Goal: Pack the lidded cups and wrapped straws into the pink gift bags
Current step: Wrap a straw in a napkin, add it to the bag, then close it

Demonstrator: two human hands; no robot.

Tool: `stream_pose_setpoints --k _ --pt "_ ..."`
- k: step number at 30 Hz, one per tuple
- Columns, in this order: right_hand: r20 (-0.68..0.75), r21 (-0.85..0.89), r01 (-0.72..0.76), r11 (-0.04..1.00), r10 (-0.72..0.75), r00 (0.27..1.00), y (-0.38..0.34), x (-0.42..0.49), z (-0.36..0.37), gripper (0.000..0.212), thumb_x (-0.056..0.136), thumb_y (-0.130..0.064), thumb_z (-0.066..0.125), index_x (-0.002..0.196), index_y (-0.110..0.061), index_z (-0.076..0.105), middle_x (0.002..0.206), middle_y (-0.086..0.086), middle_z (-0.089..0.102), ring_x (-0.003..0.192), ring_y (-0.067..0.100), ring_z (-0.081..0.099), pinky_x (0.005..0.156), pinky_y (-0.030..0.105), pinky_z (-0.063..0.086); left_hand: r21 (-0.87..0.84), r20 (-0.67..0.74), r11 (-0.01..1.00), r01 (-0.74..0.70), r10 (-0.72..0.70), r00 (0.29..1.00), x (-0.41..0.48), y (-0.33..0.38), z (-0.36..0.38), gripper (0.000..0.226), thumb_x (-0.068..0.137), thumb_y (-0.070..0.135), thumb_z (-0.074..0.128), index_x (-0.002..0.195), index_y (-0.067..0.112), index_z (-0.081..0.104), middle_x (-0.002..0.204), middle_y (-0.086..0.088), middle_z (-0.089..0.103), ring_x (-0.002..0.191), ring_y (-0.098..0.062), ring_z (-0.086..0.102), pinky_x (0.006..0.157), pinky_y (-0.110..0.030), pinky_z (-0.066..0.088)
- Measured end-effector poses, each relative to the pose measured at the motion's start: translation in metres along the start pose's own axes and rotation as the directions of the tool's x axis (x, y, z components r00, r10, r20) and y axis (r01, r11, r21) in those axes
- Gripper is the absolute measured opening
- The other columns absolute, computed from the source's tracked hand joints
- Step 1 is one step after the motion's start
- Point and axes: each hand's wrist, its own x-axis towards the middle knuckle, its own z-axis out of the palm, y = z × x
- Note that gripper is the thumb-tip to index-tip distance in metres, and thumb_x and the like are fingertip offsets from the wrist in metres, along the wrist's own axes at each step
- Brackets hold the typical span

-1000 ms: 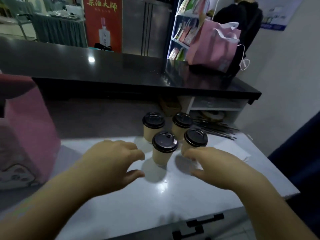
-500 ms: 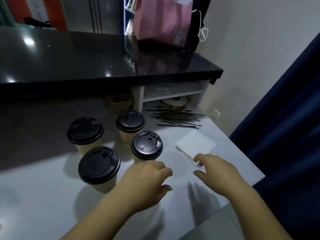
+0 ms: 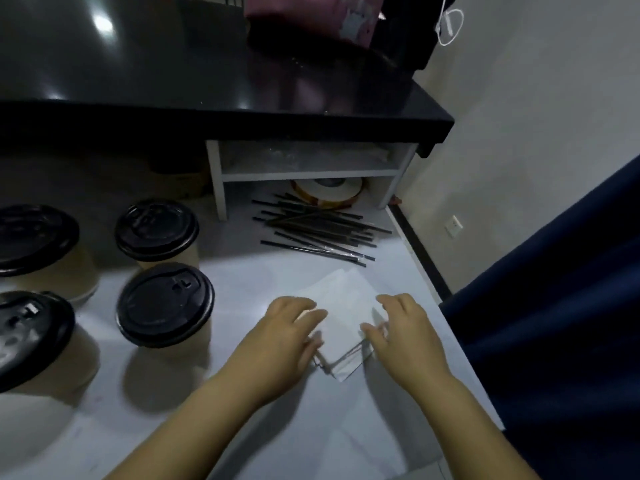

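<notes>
Turns right, away from the lidded cups [image 3: 164, 303], leaving all four upright at the left of the tabletop [image 3: 242, 427], lids on and untouched. Gives up the hover beside the cups of a moment ago and brings both hands down onto the napkin stack [image 3: 343, 299], near and right on the tabletop.

Lays the left hand [image 3: 280, 337] over the stack's left edge with fingers bent. Cannot tell whether that grip is clamped or only pressing, with the thumb hidden. Closes the right hand [image 3: 405, 334] on the stack's right edge, thumb on top and fingers over the side. Looks like a grip clamped on the napkins, with the near layers fanned a little.

Leaves the wrapped straws [image 3: 318, 230] in a loose heap farther back, just in front of the white shelf unit [image 3: 304, 171] and well apart from both hands. Shows only one pink gift bag [image 3: 311, 19], cut off at the far top edge on the black counter [image 3: 207, 81], far from either hand.

Probably puts the packing itself on hold: no cup or straw in hand, none seen in a bag. Seems a side step, squaring up or gathering napkins to go along with the cups. Still calls for a return left to the cups, a reach back for straws, and a bag brought within range.
</notes>
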Motion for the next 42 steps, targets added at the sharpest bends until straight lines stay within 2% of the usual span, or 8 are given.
stream_pose_setpoints --k 4,7,11,18,23,31,35,42 --pt "0.149 0.101 0.013 0.995 -0.028 0.988 0.018 0.03 0.003 0.049 0.088 -0.046 0.057 0.127 -0.02 0.049 0.119 -0.003 0.047 0.108 0.017 0.048 0.086 0.033 0.046 0.06 0.036 0.995 0.076 -0.079 0.996 0.009 0.0 0.02 0.038 0.087 0.024 0.058 0.124 0.015 0.055 0.135 -0.005 0.048 0.131 -0.03 0.034 0.106 -0.034 0.03" --pt "0.198 0.167 0.029 0.986 -0.062 0.978 0.021 0.044 0.006 0.037 0.084 -0.045 0.063 0.113 -0.022 0.057 0.102 -0.008 0.049 0.093 0.012 0.053 0.081 0.031 0.048 0.087 0.019 0.99 0.113 -0.115 0.993 0.01 0.005 0.025 0.028 0.075 0.023 0.072 0.101 0.015 0.068 0.117 -0.007 0.063 0.109 -0.032 0.055 0.091 -0.037 0.047" --pt "0.155 0.293 0.04 0.955 -0.089 0.984 0.02 0.056 0.008 0.022 0.079 -0.035 0.071 0.098 -0.028 0.062 0.09 -0.012 0.055 0.079 0.006 0.055 0.074 0.026 0.05 0.053 -0.03 0.971 0.233 -0.232 0.972 0.008 0.009 0.025 0.02 0.079 0.037 0.063 0.093 0.022 0.065 0.112 0.006 0.061 0.101 -0.025 0.053 0.082 -0.038 0.045" --pt "0.156 0.391 0.024 0.92 -0.092 0.984 0.02 0.068 0.008 0.012 0.079 -0.029 0.071 0.074 -0.029 0.06 0.075 -0.011 0.062 0.066 0.006 0.059 0.067 0.033 0.055 0.003 -0.07 0.939 0.344 -0.342 0.937 0.004 0.012 0.021 0.025 0.087 0.044 0.052 0.106 0.031 0.061 0.109 0.016 0.056 0.098 -0.013 0.05 0.085 -0.034 0.041" --pt "0.096 0.4 0.138 0.906 -0.191 0.977 0.021 0.066 0.0 0.017 0.082 -0.028 0.068 0.071 -0.033 0.057 0.094 -0.017 0.052 0.091 0.004 0.052 0.08 0.029 0.047 -0.086 -0.122 0.92 0.384 -0.392 0.912 0.009 0.014 0.017 0.031 0.085 0.04 0.058 0.112 0.025 0.06 0.107 0.01 0.057 0.09 -0.014 0.055 0.079 -0.034 0.047" --pt "0.336 0.616 0.034 0.787 -0.301 0.892 0.024 0.059 -0.021 0.012 0.084 -0.02 0.067 0.078 -0.031 0.066 0.082 -0.018 0.064 0.067 0.005 0.057 0.053 0.019 0.053 -0.223 -0.127 0.857 0.465 -0.499 0.857 0.022 0.01 0.015 0.078 0.075 0.047 0.067 0.14 0.028 0.028 0.132 0.016 0.039 0.125 -0.011 0.024 0.1 -0.033 0.035" --pt "0.395 0.675 -0.037 0.737 -0.319 0.862 0.021 0.058 -0.023 0.011 0.082 -0.014 0.07 0.078 -0.023 0.067 0.081 -0.008 0.066 0.06 0.009 0.058 0.055 0.022 0.052 -0.272 -0.047 0.843 0.464 -0.493 0.869 0.029 0.01 0.014 0.065 0.077 0.042 0.068 0.134 0.032 0.038 0.116 0.023 0.05 0.118 -0.007 0.036 0.1 -0.034 0.038" --pt "0.411 0.663 -0.114 0.74 -0.232 0.882 0.023 0.066 -0.02 0.015 0.088 -0.027 0.063 0.075 -0.021 0.068 0.073 -0.007 0.065 0.055 0.01 0.056 0.048 0.024 0.049 -0.281 -0.073 0.864 0.419 -0.454 0.888 0.029 0.01 0.008 0.007 0.086 0.019 0.061 0.084 0.026 0.061 0.088 0.01 0.059 0.082 -0.002 0.053 0.072 -0.01 0.039"
